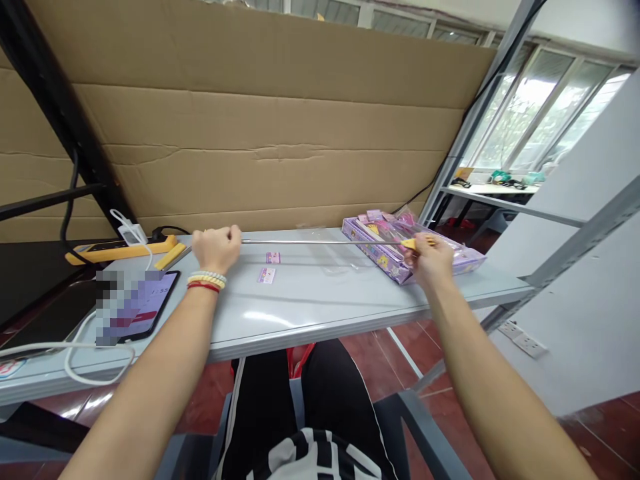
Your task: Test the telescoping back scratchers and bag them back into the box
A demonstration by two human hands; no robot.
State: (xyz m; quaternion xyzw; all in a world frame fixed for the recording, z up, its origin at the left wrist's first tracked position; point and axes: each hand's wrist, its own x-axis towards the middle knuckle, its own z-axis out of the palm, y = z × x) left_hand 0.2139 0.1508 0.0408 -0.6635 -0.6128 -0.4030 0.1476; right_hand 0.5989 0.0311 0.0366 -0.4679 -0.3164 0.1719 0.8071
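Observation:
A long thin metal rod [320, 241] with a yellow handle [411, 244] stretches level above the grey table [310, 313]. My left hand [216, 248] is closed in a fist around the rod's left end. My right hand [431, 261] is closed on the yellow handle at the right end. Just behind my right hand lies a purple box [395, 261] packed with pink and purple packets. Two small purple cards [269, 267] lie flat on the table between my hands, under the rod.
A phone [145, 303] with a white cable [75, 350] lies at the table's left. A yellow power strip [120, 250] with a white charger [131, 233] sits at the back left. A cardboard wall [280, 133] stands behind the table. A clear plastic wrapper [340, 268] lies mid-table.

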